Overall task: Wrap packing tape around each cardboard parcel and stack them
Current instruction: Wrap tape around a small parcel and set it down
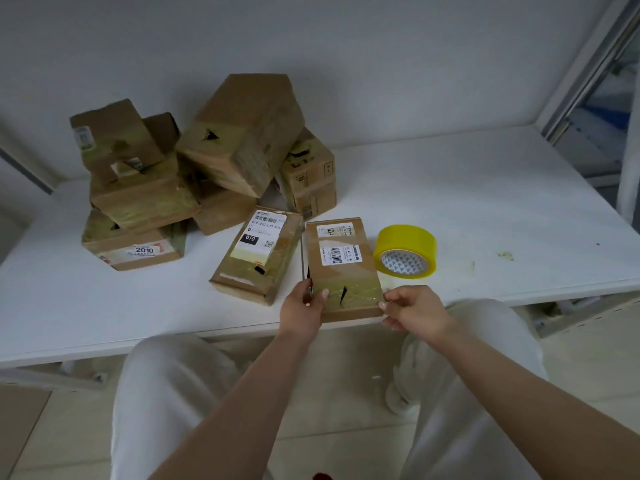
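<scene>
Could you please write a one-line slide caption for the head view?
Both hands grip a taped parcel at the table edge, yellow tape roll beside it.

Person is wearing loose white/off-white trousers (166,403), w/ soft folds showing over both legs; fabric is looking plain, no print or markings. Both forearms are showing bare — no sleeves reaching into view, no watch, no bracelet-type item seen. Left hand (303,311) & right hand (414,311) are bare too, no gloves; nails on left are looking short and pale, w/ light sheen. Something small & dark is showing at left fingers, too unclear to ID. Feet: hidden, can't tell.
</scene>
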